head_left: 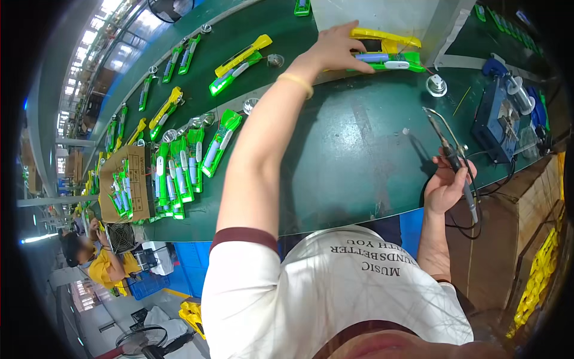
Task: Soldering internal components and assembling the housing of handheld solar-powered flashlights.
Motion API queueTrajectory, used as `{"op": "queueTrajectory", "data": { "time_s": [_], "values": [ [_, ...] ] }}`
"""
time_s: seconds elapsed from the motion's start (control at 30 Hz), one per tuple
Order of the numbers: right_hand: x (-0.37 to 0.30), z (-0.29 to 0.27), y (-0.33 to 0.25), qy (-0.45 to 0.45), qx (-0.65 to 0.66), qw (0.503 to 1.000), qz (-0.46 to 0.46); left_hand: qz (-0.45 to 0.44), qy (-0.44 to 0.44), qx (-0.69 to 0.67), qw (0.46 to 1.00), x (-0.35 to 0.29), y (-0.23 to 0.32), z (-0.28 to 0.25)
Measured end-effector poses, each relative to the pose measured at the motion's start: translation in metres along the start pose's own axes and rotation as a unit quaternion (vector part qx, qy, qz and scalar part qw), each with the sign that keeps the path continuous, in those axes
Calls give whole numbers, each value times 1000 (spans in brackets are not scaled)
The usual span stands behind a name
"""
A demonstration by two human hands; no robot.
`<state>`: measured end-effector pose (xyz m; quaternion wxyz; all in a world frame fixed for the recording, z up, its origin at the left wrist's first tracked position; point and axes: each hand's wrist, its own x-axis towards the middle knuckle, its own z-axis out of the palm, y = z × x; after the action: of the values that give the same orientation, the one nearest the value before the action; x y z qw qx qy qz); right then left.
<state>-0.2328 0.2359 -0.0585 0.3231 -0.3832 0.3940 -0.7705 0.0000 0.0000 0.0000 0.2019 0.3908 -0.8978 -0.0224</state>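
Observation:
My left hand reaches to the far side of the bench. Its thumb and fingers close around the left end of a green casing that holds a blue cylindrical cell. A yellow cover piece lies right behind that casing, close to my fingertips. From the casing's right end a thin wire runs to a round silver lamp cup on the bench. In my right hand is a soldering iron, gripped by its handle, with the tip pointing up and away toward the lamp cup.
A blue soldering station stands at the right, beside a clear container. Several green casings are heaped at the left, next to a cardboard box with more. Behind runs a belt carrying casings. A person in yellow works far left.

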Motion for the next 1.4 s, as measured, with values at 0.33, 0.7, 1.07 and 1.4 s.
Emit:
{"op": "queueTrajectory", "data": {
  "time_s": [0.33, 0.7, 1.07, 1.4],
  "values": [
    [16, -7, -3, -18, 143, 990, -10, -99, -95, -219, 966, -114, 10, -27],
    [17, 27, -1, -61, 104, 992, 28, -27, -20, -77, 996, -201, 104, -43],
    [-8, 29, -20, -103, 87, 989, 66, -26, -46, -37, 998, -227, 87, -60],
    [-11, 39, -15, -109, 68, 988, 86, -116, 30, 38, 992, -235, 89, -48]
  ]
}}
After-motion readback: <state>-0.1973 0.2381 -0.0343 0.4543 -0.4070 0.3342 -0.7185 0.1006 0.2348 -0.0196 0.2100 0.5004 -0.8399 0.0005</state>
